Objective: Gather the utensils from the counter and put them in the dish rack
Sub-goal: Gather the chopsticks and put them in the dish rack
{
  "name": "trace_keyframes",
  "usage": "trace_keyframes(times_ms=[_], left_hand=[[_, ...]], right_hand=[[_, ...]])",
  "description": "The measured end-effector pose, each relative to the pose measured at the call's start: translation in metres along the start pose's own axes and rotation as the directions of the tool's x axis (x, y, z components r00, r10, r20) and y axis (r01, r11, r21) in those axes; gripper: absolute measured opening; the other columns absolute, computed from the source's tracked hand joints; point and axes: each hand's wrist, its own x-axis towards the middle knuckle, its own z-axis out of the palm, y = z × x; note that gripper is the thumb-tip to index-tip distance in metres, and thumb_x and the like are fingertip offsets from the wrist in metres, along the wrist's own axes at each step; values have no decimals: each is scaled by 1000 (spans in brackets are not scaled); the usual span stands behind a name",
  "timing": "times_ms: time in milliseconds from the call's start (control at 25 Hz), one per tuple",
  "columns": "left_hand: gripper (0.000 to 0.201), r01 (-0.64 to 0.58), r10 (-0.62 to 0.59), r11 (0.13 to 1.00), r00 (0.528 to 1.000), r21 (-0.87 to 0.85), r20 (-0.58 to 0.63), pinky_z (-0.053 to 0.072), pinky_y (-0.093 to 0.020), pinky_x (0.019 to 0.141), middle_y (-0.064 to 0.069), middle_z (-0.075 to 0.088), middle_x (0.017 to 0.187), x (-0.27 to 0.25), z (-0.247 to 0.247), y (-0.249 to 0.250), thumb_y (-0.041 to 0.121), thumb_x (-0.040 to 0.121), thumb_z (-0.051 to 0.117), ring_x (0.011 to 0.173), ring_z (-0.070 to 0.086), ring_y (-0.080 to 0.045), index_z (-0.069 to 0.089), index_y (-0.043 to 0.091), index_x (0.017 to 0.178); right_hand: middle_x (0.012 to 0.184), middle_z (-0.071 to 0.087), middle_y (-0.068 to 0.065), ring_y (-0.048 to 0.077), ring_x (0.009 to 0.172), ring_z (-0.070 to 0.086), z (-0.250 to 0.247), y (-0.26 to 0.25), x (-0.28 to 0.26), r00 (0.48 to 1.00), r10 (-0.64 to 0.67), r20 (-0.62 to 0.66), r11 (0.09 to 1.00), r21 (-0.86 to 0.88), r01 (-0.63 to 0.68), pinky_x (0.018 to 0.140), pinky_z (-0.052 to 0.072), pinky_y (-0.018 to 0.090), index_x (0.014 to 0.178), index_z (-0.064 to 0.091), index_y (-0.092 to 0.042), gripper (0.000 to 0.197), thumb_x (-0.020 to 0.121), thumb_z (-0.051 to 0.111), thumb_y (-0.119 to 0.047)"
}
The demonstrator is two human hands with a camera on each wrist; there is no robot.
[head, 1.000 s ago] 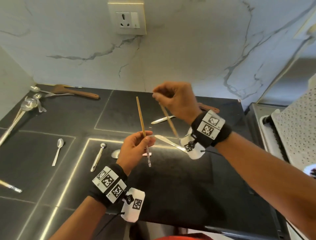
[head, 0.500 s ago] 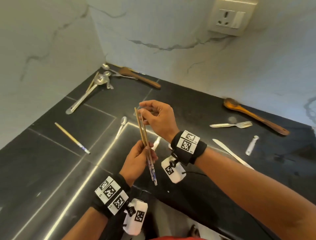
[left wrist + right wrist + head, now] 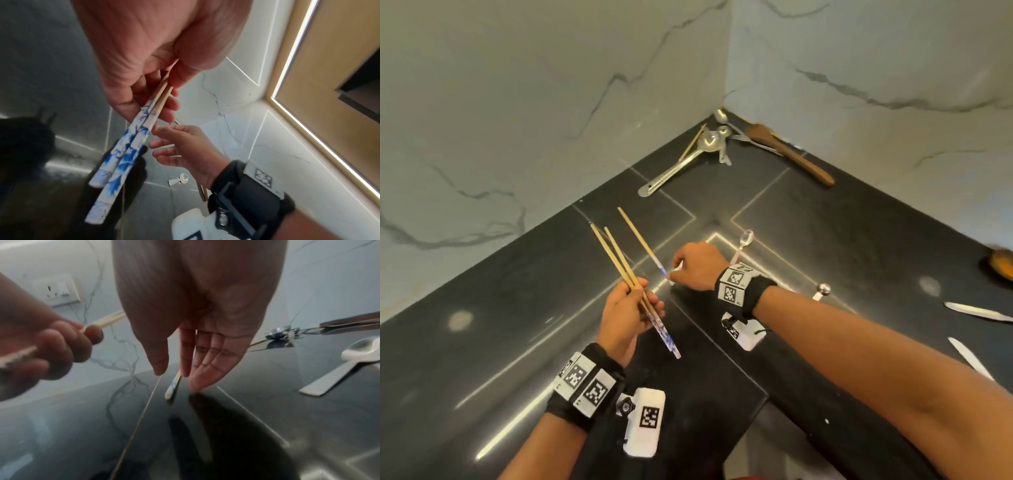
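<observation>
My left hand (image 3: 643,298) grips two wooden chopsticks (image 3: 616,253) with blue-and-white ends, held up over the black counter (image 3: 825,240); the left wrist view shows the same pair of chopsticks (image 3: 127,146) pinched in that hand (image 3: 164,91). A third chopstick (image 3: 635,233) lies flat on the counter. My right hand (image 3: 681,267) is down at its patterned end. In the right wrist view that hand (image 3: 174,374) has straight fingers, with thumb and fingers either side of the chopstick end (image 3: 172,387) and one fingertip touching the counter. The dish rack is out of view.
In the far corner lie a metal ladle (image 3: 688,161), a fork and a wooden spatula (image 3: 791,154). A spoon (image 3: 744,240) and a small metal utensil (image 3: 822,291) sit behind my right wrist. Two knives (image 3: 976,311) and a wooden spoon (image 3: 1000,263) lie at the right. Marble walls close off the left and back.
My head has turned left toward the corner. The right hand passed its chopstick to the left hand, which now holds two, then dropped to a third chopstick on the counter.
</observation>
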Motion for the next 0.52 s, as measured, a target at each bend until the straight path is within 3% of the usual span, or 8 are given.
trace_keyframes(times_ms=[80, 160, 280, 400, 520], left_hand=[[20, 33, -34, 999, 999, -28, -38, 54, -45, 76, -10, 56, 74, 1, -15, 0, 8, 101, 35, 68, 60, -25, 54, 10, 97], [18, 64, -69, 996, 995, -63, -74, 54, -46, 78, -11, 58, 76, 2, -22, -4, 9, 101, 37, 72, 62, -26, 55, 10, 99], [11, 99, -110, 987, 990, -127, -86, 54, -45, 80, -11, 60, 77, 4, -22, -8, 12, 99, 44, 76, 65, -27, 55, 11, 101], [6, 109, -122, 979, 991, -174, -62, 55, -46, 84, -13, 63, 82, 11, -8, -8, 15, 97, 51, 85, 68, -30, 54, 12, 100], [13, 102, -107, 971, 994, -214, -11, 57, -43, 79, -13, 67, 87, 18, 18, -5, 21, 95, 56, 85, 69, -28, 54, 11, 104]], right_hand=[[97, 73, 5, 25, 92, 67, 15, -14, 11, 999, 41, -9, 999, -10, -41, 77, 51, 32, 95, 74, -17, 32, 80, 73, -45], [98, 72, 8, 28, 94, 67, 25, -20, 17, 998, 58, -11, 998, -15, -58, 81, 54, 35, 92, 73, -15, 24, 80, 74, -36], [83, 75, 5, 25, 84, 70, 19, -14, 11, 998, 70, 2, 997, 19, -70, 75, 54, 32, 76, 74, -17, 18, 77, 73, -35], [64, 72, -3, 12, 65, 69, 0, 3, -12, 998, 60, -36, 963, 265, -49, 71, 58, 32, 69, 75, -19, 14, 75, 74, -31], [62, 71, -4, 9, 59, 68, -14, 14, -45, 998, -17, -63, 909, 415, 41, 68, 61, 36, 75, 77, -19, 7, 74, 75, -26]])
